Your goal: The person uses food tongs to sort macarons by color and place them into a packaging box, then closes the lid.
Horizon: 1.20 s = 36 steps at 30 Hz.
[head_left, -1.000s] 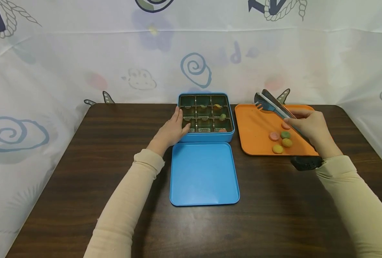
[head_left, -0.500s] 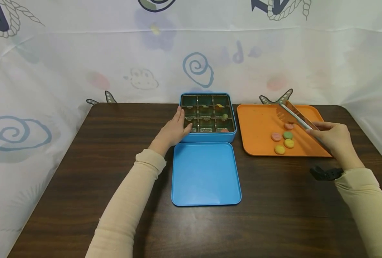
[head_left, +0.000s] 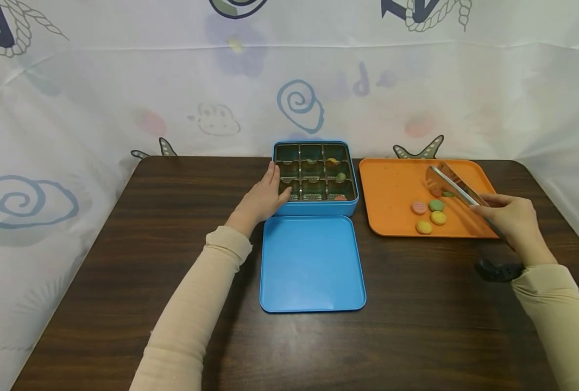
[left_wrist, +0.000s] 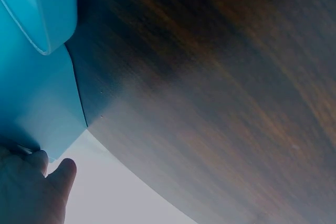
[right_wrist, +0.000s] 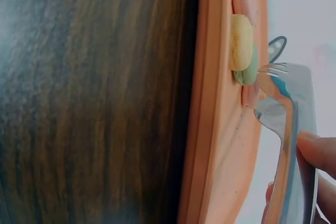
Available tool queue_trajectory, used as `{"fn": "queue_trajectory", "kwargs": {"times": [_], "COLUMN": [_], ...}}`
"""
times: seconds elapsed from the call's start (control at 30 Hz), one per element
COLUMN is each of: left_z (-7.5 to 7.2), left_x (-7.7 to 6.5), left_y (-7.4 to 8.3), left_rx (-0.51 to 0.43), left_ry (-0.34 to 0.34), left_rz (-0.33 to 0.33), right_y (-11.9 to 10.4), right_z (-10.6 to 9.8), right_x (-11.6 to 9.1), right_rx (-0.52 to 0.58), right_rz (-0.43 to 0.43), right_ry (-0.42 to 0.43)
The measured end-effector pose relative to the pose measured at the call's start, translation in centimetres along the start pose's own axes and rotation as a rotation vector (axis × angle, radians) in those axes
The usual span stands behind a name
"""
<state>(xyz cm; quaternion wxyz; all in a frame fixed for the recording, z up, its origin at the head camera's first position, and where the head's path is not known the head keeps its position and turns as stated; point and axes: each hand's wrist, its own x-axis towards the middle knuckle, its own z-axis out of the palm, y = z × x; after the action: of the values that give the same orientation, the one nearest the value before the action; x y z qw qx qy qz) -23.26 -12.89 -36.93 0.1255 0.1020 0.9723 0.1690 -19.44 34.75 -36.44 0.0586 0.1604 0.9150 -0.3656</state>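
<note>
Gripping the tongs [head_left: 458,189] in the right hand [head_left: 511,220], with the thumb along one arm, and holding the tips at the rearmost pink macaron [right_wrist: 249,97] on the orange tray [head_left: 389,198], without showing clearly whether touching or apart. Probably handling as light, brittle-shelled and easily crushed, so calling for a gentle pinch around the edge rather than a hard squeeze. Resting the left hand [head_left: 258,198], straight-fingered and grasping nothing, against the blue box [head_left: 316,208].

I see the person's arms [head_left: 192,309] stretched forward and apart, the left hand [head_left: 261,196] with straight fingers and its thumb spread, the right hand [head_left: 513,221] curled in a pinch.
</note>
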Motion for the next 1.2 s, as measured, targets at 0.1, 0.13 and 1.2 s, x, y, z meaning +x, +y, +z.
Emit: {"fn": "queue_trajectory", "kwargs": {"times": [0.1,0.13,1.2], "left_z": [0.0,0.0,-0.1], "left_x": [0.0,0.0,-0.1], "left_y": [0.0,0.0,0.0], "left_rx": [-0.001,-0.002,0.0], "left_ry": [0.0,0.0,-0.013], "left_rz": [0.001,0.001,-0.007], "right_y": [0.2,0.2,-0.1], "right_z": [0.1,0.2,0.1], "right_x": [0.1,0.1,0.6], "right_rx": [-0.007,-0.009,0.188], "right_rz": [-0.002,-0.006,0.03], "right_ry": [0.007,0.01,0.006]}}
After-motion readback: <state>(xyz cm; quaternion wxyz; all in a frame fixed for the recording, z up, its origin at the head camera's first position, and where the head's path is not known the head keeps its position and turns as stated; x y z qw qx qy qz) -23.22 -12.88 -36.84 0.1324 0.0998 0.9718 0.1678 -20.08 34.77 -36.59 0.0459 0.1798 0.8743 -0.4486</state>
